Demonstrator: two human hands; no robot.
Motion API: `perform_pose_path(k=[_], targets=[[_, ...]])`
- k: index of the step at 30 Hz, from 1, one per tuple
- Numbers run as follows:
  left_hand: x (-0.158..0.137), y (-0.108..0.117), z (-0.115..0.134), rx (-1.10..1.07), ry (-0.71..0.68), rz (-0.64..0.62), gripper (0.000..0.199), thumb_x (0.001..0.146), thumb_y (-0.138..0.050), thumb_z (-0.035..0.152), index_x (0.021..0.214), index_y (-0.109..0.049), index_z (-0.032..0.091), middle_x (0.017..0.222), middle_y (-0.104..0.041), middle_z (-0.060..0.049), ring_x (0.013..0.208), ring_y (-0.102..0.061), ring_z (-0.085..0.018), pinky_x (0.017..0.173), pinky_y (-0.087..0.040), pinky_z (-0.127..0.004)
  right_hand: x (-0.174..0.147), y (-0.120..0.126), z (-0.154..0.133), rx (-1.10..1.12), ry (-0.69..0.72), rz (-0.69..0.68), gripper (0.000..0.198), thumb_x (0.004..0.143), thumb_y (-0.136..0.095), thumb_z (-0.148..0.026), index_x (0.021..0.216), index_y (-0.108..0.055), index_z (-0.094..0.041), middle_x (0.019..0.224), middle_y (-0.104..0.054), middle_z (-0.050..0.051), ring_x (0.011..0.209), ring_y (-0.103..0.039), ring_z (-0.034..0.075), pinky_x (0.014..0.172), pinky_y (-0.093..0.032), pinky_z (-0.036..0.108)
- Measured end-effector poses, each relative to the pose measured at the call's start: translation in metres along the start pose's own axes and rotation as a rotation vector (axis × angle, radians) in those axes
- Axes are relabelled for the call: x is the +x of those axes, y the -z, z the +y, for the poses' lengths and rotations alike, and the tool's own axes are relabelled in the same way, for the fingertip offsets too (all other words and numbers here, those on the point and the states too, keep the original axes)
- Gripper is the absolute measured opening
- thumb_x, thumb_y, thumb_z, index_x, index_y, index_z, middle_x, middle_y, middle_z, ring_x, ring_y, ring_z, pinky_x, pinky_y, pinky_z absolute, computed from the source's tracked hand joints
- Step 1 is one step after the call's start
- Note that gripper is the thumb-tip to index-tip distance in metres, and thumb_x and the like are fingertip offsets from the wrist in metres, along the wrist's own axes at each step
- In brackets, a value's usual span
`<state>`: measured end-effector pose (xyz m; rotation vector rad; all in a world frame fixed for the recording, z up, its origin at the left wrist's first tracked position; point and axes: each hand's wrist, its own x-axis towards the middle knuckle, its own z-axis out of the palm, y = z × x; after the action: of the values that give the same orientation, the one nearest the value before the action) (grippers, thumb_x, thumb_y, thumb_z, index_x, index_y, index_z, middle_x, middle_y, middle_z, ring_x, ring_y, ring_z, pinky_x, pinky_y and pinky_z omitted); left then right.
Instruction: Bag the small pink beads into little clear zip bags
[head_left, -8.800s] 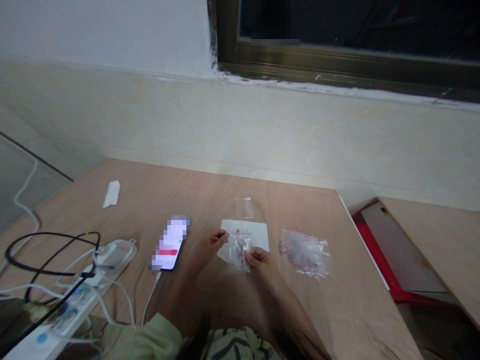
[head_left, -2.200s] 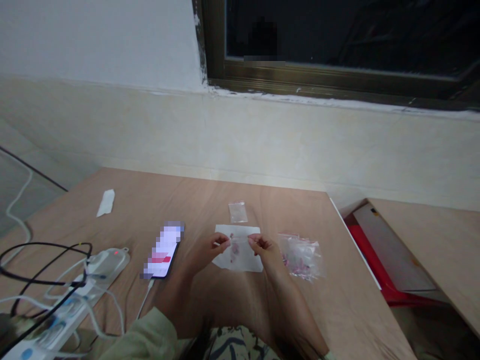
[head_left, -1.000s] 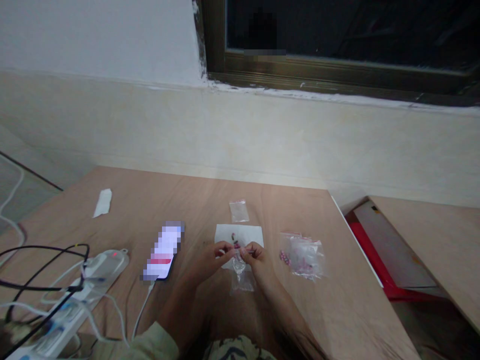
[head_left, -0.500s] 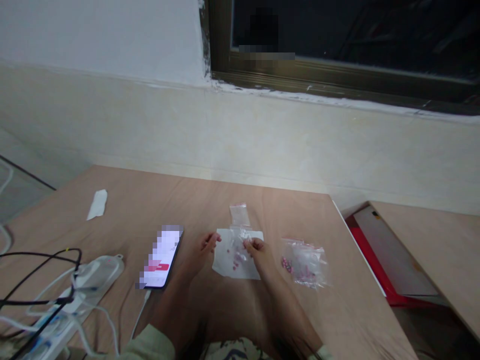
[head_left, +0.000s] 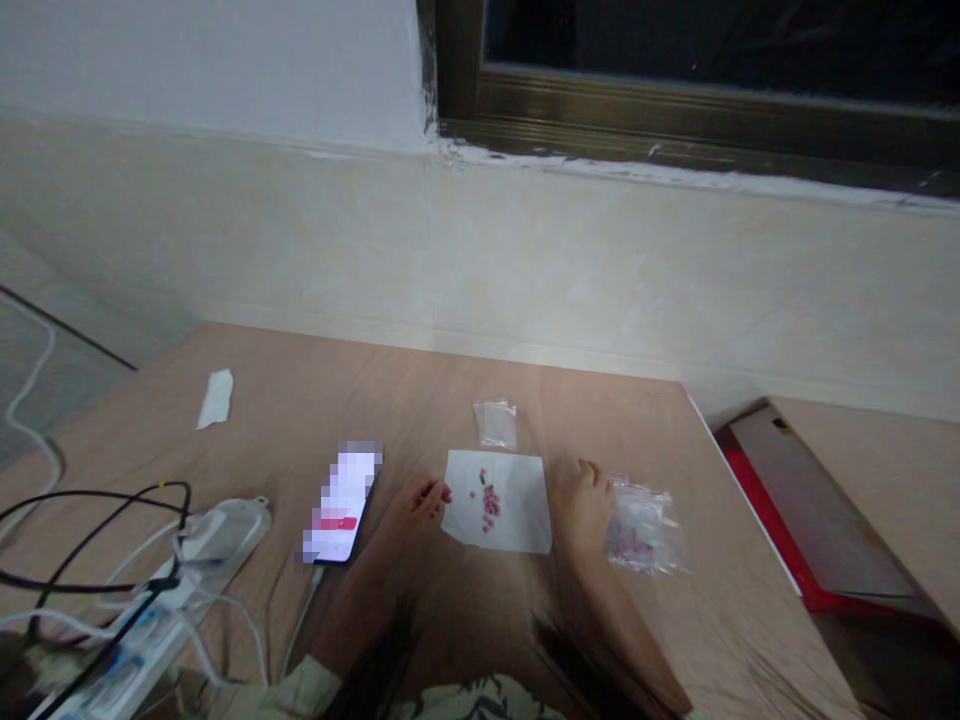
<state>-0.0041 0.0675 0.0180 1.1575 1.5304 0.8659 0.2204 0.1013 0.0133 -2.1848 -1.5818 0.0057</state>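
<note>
Resting on the pale wooden tabletop (head_left: 420,390), both hands flank a white square sheet of paper (head_left: 517,510) that carries a small cluster of pink beads (head_left: 489,503). The left hand (head_left: 416,508) lies just beside the sheet's left edge, fingers loosely curled with the tips near the paper, gripping nothing that can be seen. The right hand (head_left: 581,500) lies between the sheet and a clear plastic bag holding more pink beads (head_left: 643,530), fingers relaxed and partly spread, touching the bag's left edge; whether it grips the bag cannot be told. A small empty clear zip bag (head_left: 496,423) lies just beyond the sheet. Left of the left hand sits a smartphone with a lit screen (head_left: 341,502), and farther left a white power strip with tangled cables (head_left: 150,600). A folded white scrap (head_left: 216,397) lies well apart.
</note>
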Motion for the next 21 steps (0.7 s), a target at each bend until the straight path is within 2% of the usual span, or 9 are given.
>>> perform_pose_path(k=[3,6,12,21], targets=[[-0.006,-0.004,-0.002,0.033,0.008,-0.043,0.027,0.074,-0.041,0.037,0.066,-0.055,0.015,0.055,-0.048,0.002,0.051,-0.046,-0.012,0.049,-0.035,-0.023,-0.017,0.002,0.021,-0.111,0.007,-0.079,0.037,0.072,-0.037,-0.010,0.106,-0.049,-0.005,0.094,-0.058,0.018,0.085,-0.052,0.025,0.074,-0.033,0.034],[-0.013,-0.006,-0.004,0.065,-0.047,-0.067,0.025,0.074,-0.041,0.035,0.066,-0.056,0.016,0.061,-0.052,0.001,0.055,-0.047,-0.012,0.052,-0.036,-0.023,-0.025,-0.003,0.033,-0.077,0.003,-0.136,0.037,0.075,-0.032,-0.010,0.108,-0.050,-0.006,0.082,-0.062,0.016,0.075,-0.056,0.024,0.068,-0.035,0.031],[-0.022,-0.007,-0.004,0.135,-0.040,-0.092,0.026,0.075,-0.038,0.033,0.067,-0.055,0.015,0.055,-0.047,0.003,0.053,-0.044,-0.012,0.051,-0.034,-0.022,-0.028,-0.010,0.043,0.081,-0.033,-0.115,0.038,0.080,-0.029,-0.018,0.108,-0.052,-0.007,0.079,-0.062,0.017,0.069,-0.057,0.023,0.061,-0.037,0.031],[-0.013,-0.009,0.010,0.138,-0.122,-0.138,0.025,0.076,-0.039,0.030,0.067,-0.056,0.015,0.062,-0.052,0.001,0.057,-0.046,-0.011,0.053,-0.034,-0.022,-0.022,-0.005,0.046,0.210,-0.086,-0.088,0.039,0.070,-0.031,-0.015,0.099,-0.057,-0.007,0.082,-0.063,0.016,0.070,-0.058,0.024,0.062,-0.038,0.032]])
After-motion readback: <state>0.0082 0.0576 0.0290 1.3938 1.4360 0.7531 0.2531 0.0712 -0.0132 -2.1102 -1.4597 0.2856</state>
